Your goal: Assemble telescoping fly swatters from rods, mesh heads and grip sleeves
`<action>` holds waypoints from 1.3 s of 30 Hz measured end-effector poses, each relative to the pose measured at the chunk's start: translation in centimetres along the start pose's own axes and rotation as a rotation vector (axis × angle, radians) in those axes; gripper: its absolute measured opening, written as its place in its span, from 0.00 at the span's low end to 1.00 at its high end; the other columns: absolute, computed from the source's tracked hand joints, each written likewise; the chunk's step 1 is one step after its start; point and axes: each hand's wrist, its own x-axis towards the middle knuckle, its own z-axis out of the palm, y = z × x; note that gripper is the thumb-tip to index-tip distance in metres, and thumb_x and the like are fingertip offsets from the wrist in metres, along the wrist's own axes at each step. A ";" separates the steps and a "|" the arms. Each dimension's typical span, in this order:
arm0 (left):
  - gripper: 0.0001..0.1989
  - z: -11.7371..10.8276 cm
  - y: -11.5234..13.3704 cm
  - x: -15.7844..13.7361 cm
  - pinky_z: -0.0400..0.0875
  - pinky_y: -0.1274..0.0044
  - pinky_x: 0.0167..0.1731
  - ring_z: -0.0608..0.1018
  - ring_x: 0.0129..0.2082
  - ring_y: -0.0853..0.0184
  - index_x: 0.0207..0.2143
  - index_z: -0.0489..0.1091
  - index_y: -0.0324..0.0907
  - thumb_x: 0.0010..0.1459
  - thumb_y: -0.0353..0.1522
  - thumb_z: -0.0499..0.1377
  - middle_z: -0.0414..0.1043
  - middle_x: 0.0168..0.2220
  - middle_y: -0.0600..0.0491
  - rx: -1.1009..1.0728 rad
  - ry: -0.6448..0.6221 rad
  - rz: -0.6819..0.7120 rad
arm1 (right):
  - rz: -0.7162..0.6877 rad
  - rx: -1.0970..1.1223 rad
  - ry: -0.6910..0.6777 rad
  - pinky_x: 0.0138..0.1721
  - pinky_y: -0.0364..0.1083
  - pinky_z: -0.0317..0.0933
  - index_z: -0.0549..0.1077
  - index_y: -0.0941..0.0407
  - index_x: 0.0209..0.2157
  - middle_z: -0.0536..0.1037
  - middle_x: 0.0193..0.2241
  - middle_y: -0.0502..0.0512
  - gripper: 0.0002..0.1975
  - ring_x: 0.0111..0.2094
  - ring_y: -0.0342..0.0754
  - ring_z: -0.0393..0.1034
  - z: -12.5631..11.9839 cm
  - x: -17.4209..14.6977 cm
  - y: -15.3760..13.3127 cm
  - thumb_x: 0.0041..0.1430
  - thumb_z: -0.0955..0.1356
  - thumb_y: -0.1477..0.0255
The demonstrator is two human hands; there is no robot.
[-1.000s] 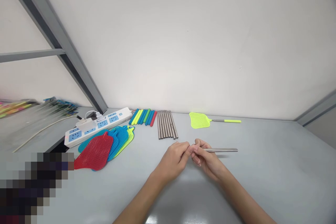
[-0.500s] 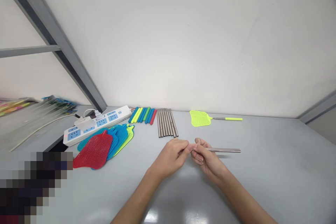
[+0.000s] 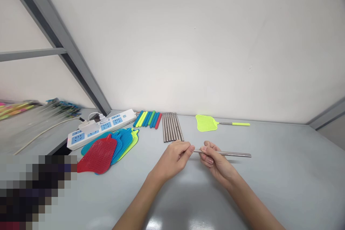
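My left hand (image 3: 174,158) pinches the thin left end of a metal telescopic rod (image 3: 234,154). Around the rod's thicker part, my right hand (image 3: 215,160) is closed, with the rest of the tube sticking out to the right. A narrow stretch of the rod shows between the two hands. Behind them lies a row of similar metal rods (image 3: 172,127). Farther right on the table rests a yellow-green fly swatter (image 3: 207,123) with a metal shaft and matching grip.
Coloured grips (image 3: 147,119) lie in a row at the back. Overlapping swatter heads, a red one (image 3: 99,154) on top, sit at the left beside a white power strip (image 3: 102,129). Plastic-bagged goods (image 3: 61,109) are farther left. A wall stands behind the grey table (image 3: 283,172).
My hands have moved slightly apart, so a thin section of the rod now shows between them. The rod's far end has shifted a little to the right.
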 end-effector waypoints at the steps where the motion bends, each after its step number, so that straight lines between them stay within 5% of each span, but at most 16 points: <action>1: 0.17 -0.1 0.0 0.0 0.53 0.79 0.23 0.56 0.19 0.73 0.16 0.48 0.41 0.57 0.33 0.43 0.48 0.16 0.59 -0.001 0.004 0.000 | -0.002 -0.005 0.002 0.16 0.38 0.39 0.53 0.57 0.16 0.51 0.13 0.42 0.17 0.16 0.36 0.40 0.0 0.0 -0.1 0.47 0.66 0.75; 16: 0.17 -1.6 -0.3 0.0 0.53 0.80 0.25 0.56 0.20 0.74 0.17 0.45 0.40 0.58 0.34 0.43 0.47 0.16 0.60 0.070 0.027 -0.018 | -0.032 -0.065 0.026 0.17 0.39 0.38 0.55 0.57 0.17 0.55 0.13 0.43 0.14 0.16 0.37 0.38 -0.2 -0.5 -0.8 0.50 0.65 0.74; 26: 0.17 0.0 -0.8 -0.4 0.56 0.80 0.23 0.60 0.21 0.73 0.18 0.55 0.40 0.58 0.34 0.42 0.55 0.18 0.58 -0.062 0.102 -0.091 | -0.085 -0.321 0.118 0.20 0.41 0.39 0.55 0.56 0.18 0.63 0.15 0.46 0.15 0.15 0.36 0.46 0.0 -1.1 -1.8 0.50 0.66 0.71; 33: 0.13 0.1 -1.2 -0.4 0.60 0.72 0.42 0.66 0.42 0.66 0.36 0.66 0.41 0.57 0.29 0.43 0.67 0.38 0.49 -0.091 0.459 -0.031 | -0.041 -0.342 0.158 0.20 0.41 0.41 0.58 0.56 0.19 0.64 0.16 0.46 0.13 0.17 0.37 0.48 -0.4 -0.9 -1.8 0.49 0.66 0.68; 39: 0.16 2.7 0.5 -1.1 0.58 0.69 0.45 0.64 0.46 0.65 0.45 0.62 0.41 0.54 0.26 0.47 0.64 0.45 0.48 0.142 0.413 0.148 | -0.052 -0.281 0.150 0.20 0.40 0.45 0.61 0.57 0.19 0.64 0.15 0.46 0.12 0.17 0.37 0.51 -0.1 -0.4 0.1 0.47 0.67 0.68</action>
